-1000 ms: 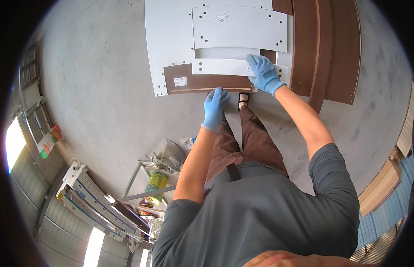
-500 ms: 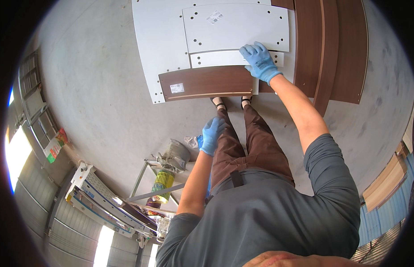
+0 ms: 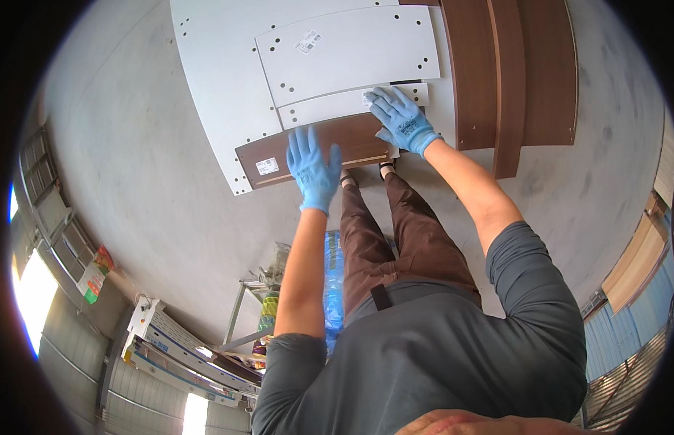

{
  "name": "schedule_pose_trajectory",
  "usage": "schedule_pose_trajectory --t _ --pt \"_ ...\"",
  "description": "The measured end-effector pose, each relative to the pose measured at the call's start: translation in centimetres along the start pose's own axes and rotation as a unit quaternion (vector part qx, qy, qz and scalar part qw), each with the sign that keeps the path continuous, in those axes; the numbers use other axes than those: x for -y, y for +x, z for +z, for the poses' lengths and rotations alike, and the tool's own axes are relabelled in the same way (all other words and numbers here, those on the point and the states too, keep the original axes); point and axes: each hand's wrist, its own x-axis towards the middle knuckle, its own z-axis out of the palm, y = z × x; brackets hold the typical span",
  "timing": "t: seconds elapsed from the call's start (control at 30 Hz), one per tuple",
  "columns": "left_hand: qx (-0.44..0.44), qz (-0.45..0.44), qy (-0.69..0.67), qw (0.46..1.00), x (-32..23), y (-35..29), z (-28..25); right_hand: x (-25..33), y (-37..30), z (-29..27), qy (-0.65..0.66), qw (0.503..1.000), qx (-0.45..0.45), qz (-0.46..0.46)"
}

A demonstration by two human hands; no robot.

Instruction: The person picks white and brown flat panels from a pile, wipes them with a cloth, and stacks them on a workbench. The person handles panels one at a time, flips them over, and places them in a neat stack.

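My left hand, in a blue work glove, is open with its fingers stretched out at the brown board; I cannot tell whether it touches. My right hand, gloved alike, lies open with spread fingers over a narrow white strip panel and the far edge of the brown board. A white label is stuck on the brown board's left end. Beyond the strip lies a white panel with dark holes and a label. These pieces rest on a larger white board.
Long brown boards lie to the right, one narrow board on top. A metal-framed stand and blue plastic-wrapped goods are near my left side. A long white machine stands at lower left. Wooden boards lean at right.
My left hand has moved forward from beside my leg to the brown board, its fingers now spread. My right hand stays at the strip, fingers flatter. The view has shifted, so the panels appear farther left.
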Motion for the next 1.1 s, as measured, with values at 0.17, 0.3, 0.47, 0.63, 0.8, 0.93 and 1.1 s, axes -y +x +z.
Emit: schedule_pose_trajectory --t 0.17,0.3,0.47,0.63,0.8,0.93,1.1 --pt "0.088 0.036 0.038 0.995 1.0 3.3 2.0 -1.8 -1.0 0.2 -0.014 1.000 -0.007 -0.018" --pt "0.109 0.017 0.043 0.993 1.2 3.0 2.9 -2.7 -1.3 -0.1 -0.028 0.999 0.001 -0.033" --pt "0.126 -0.002 0.060 0.990 1.4 2.8 3.4 -2.9 -0.9 -0.5 -0.071 0.996 0.022 -0.038" --pt "0.127 -0.024 0.063 0.990 1.2 2.9 3.9 -3.0 -0.4 -0.9 -0.130 0.989 0.071 -0.029" --pt "0.133 -0.034 0.074 0.988 1.2 3.0 4.2 -3.1 -0.2 -1.0 -0.083 0.995 0.046 -0.025" --pt "0.130 -0.032 0.072 0.988 1.2 3.0 4.0 -3.1 -0.2 -0.9 -0.074 0.996 0.041 -0.029" --pt "0.135 -0.039 0.079 0.987 0.9 3.1 4.0 -3.0 0.0 -0.7 -0.072 0.996 0.037 -0.031"
